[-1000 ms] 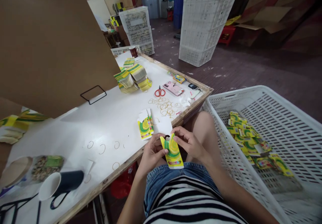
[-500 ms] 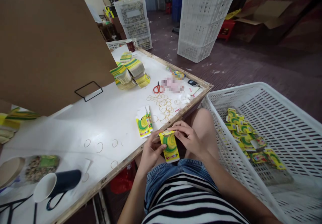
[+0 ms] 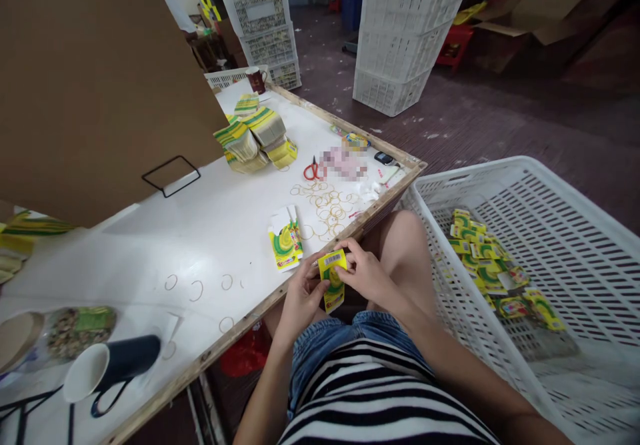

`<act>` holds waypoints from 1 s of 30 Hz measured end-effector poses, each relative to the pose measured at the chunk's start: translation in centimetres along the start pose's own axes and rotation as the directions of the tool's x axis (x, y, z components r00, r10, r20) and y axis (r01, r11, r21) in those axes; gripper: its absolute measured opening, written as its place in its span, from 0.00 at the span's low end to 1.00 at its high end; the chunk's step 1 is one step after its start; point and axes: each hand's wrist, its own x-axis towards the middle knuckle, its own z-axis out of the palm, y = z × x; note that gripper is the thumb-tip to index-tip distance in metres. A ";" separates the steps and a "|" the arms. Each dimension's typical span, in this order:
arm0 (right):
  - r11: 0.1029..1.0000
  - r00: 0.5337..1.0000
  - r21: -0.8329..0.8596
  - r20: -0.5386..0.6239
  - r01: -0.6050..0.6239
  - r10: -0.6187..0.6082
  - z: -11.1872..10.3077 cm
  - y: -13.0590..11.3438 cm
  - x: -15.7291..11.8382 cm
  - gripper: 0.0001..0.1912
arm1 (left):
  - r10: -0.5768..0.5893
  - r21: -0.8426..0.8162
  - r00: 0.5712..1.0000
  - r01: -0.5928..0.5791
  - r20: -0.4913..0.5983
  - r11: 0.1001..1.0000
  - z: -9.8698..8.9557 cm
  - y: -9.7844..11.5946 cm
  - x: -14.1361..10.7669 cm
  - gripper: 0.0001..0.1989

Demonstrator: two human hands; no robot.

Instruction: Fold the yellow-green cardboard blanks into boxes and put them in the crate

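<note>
A small yellow and green carton (image 3: pixel 334 291) is held above my lap, at the table's front edge. My left hand (image 3: pixel 305 293) grips its left side, with the thumb lying on the front. At the upper right, my right hand (image 3: pixel 367 271) pinches the carton's top end, where a flap with a barcode faces me. Some fingertips of both hands are hidden behind the carton. Close by on the white table (image 3: pixel 200 251) lies a flattened stack of similar cartons (image 3: pixel 286 241), just beyond my left hand.
Rubber bands (image 3: pixel 330 208) and red-handled scissors (image 3: pixel 312 170) lie farther back, near bundled cartons (image 3: pixel 260 135). A white plastic crate (image 3: pixel 505 171) with several filled-looking cartons (image 3: pixel 485 258) stands at my right. On the left are a dark mug (image 3: pixel 133 355) and a large cardboard box (image 3: pixel 110 85).
The carton's top flap has come over toward me, so its barcode now shows. My right hand has shifted slightly left and its thumb presses on the carton. The view has tilted a little.
</note>
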 end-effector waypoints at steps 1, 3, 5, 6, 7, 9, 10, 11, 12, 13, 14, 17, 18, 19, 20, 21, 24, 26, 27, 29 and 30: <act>1.000 1.000 -0.002 -0.010 0.008 -0.008 0.1 0.0 0.0 0.16 | 0.009 -0.005 1.000 -0.010 -0.017 1.000 0.0 0.1 0.0 0.25; 0.999 0.999 0.028 -0.007 0.042 -0.042 0.0 0.0 -0.1 0.16 | 0.013 -0.034 0.999 -0.014 -0.030 0.999 0.0 0.3 0.1 0.25; 0.992 0.996 0.092 -0.002 0.089 -0.089 -0.3 0.0 -0.1 0.14 | 0.001 -0.070 1.000 -0.002 -0.019 0.998 -0.2 0.5 0.1 0.26; 0.986 0.993 0.124 -0.017 0.115 -0.114 -0.6 0.0 -0.1 0.12 | -0.004 -0.084 1.000 0.003 -0.013 0.997 -0.2 0.6 0.1 0.26; 0.978 0.990 0.152 -0.045 0.139 -0.134 -0.7 0.1 -0.1 0.11 | -0.005 -0.093 1.000 0.005 -0.009 0.996 -0.3 0.7 0.1 0.25; 0.960 0.982 0.218 -0.109 0.174 -0.153 -0.8 0.1 -0.1 0.10 | 0.002 -0.107 1.000 -0.003 -0.007 0.994 -0.2 0.8 0.2 0.25; 0.948 0.981 0.265 -0.125 0.179 -0.150 -0.7 0.1 -0.2 0.10 | 0.008 -0.109 1.000 -0.008 -0.004 0.994 -0.1 0.9 0.2 0.25; 0.931 0.982 0.320 -0.123 0.173 -0.141 -0.5 0.1 -0.2 0.10 | 0.013 -0.110 1.000 -0.013 0.002 0.994 0.1 1.0 0.3 0.25; 0.911 0.986 0.380 -0.109 0.159 -0.127 -0.3 0.1 -0.2 0.10 | 0.020 -0.107 1.000 -0.019 0.009 0.994 0.2 1.1 0.4 0.26; 0.890 0.989 0.433 -0.102 0.144 -0.111 -0.2 0.1 -0.3 0.10 | 0.026 -0.098 1.000 -0.025 0.014 0.995 0.3 1.2 0.5 0.26; 0.871 0.989 0.473 -0.119 0.135 -0.088 -0.2 0.1 -0.3 0.10 | 0.036 -0.080 0.999 -0.035 0.011 0.996 0.2 1.3 0.7 0.27; 0.803 0.906 0.555 -0.421 0.217 0.046 -1.4 0.3 -0.4 0.12 | 0.120 0.086 0.987 -0.112 -0.102 0.990 -1.1 1.4 1.3 0.28; 0.765 0.804 0.565 -0.585 0.308 0.108 -2.2 0.5 -0.4 0.14 | 0.177 0.193 0.968 -0.141 -0.180 0.971 -1.9 1.3 1.5 0.27; 0.722 0.679 0.560 -0.714 0.407 0.172 -3.0 0.7 -0.3 0.15 | 0.248 0.325 0.932 -0.156 -0.265 0.933 -2.9 1.2 1.8 0.25; 0.673 0.565 0.552 -0.791 0.492 0.236 -3.9 1.1 -0.3 0.17 | 0.318 0.465 0.882 -0.132 -0.348 0.876 -3.9 1.0 2.1 0.23; 0.627 0.503 0.559 -0.814 0.543 0.291 -4.5 1.4 -0.3 0.18 | 0.371 0.587 0.832 -0.069 -0.412 0.807 -4.9 0.6 2.4 0.22; 0.539 0.605 0.717 -0.682 0.442 0.411 -4.8 2.3 -0.4 0.18 | 0.332 0.752 0.776 0.262 -0.537 0.604 -7.1 -0.5 3.3 0.28; 0.511 0.706 0.810 -0.540 0.289 0.457 -3.4 2.5 -0.6 0.18 | 0.263 0.757 0.767 0.401 -0.586 0.516 -7.6 -1.2 3.7 0.31; 0.500 0.745 0.837 -0.478 0.224 0.466 -2.6 2.5 -0.6 0.18 | 0.246 0.754 0.763 0.429 -0.597 0.498 -7.7 -1.5 3.9 0.30; 0.479 0.803 0.868 -0.377 0.131 0.463 -1.0 2.1 -0.7 0.19 | 0.240 0.747 0.759 0.437 -0.605 0.500 -7.7 -2.0 4.1 0.24; 0.474 0.820 0.875 -0.343 0.101 0.458 -0.4 1.9 -0.7 0.20 | 0.239 0.745 0.759 0.436 -0.606 0.505 -7.7 -2.1 4.1 0.20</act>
